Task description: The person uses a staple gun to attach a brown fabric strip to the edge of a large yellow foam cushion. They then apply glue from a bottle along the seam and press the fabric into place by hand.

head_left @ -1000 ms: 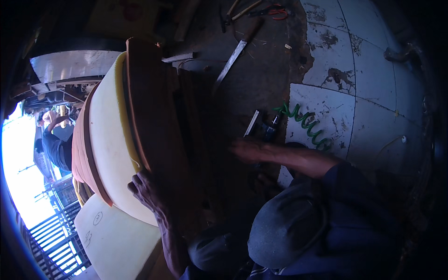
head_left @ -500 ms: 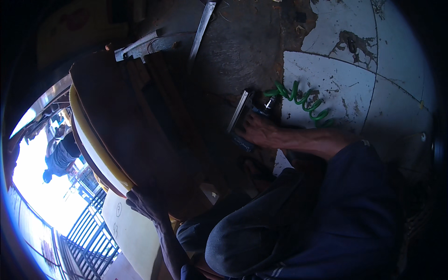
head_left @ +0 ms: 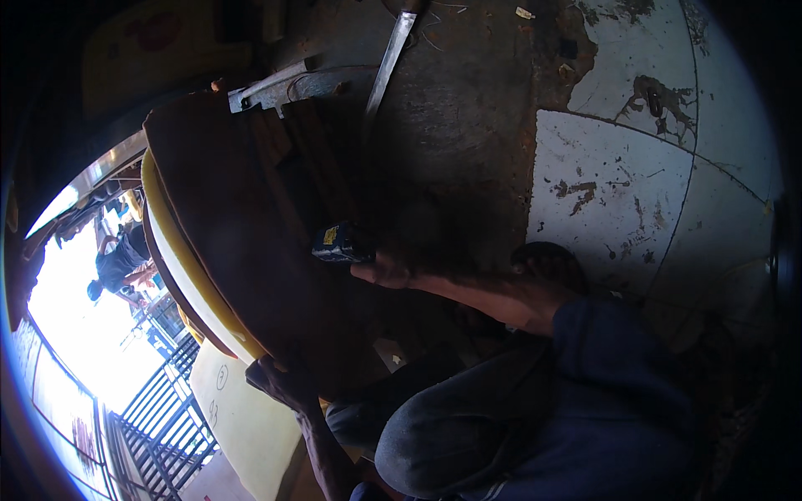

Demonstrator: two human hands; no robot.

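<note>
Head view: black tool up at brown padded piece, both hands busy

R hand (head_left: 386,269) is closed round the black tool (head_left: 338,244), yellow label showing; exact finger placement too dark to tell. Tool sits in front of the brown face of the padded piece (head_left: 221,225), approx. mid-frame; contact btwn the two can't be made out. Padded piece is left of centre, just beyond the knees (head_left: 418,438), w/ its yellow foam edge (head_left: 192,255) facing the bright opening. L hand (head_left: 284,384) grips its near lower corner, fingers folded over the rim.

Handling, my guess: tool is stiff, compact, fairly heavy for its size, so best held by the handle, wrist behind it. Padded piece prob. bulky but not v. heavy; foam soft, will dent under a hard pinch, backing looks firmer. Best hold = rim, where foam meets backing, as L hand has it.

Vs. 0.5 s ago: tool was low by the tiles (head_left: 610,184), R hand on it; now it's lifted across to the padded piece. Green coil, then beside the tool, no longer shows. L hand stays on the same corner.
</note>
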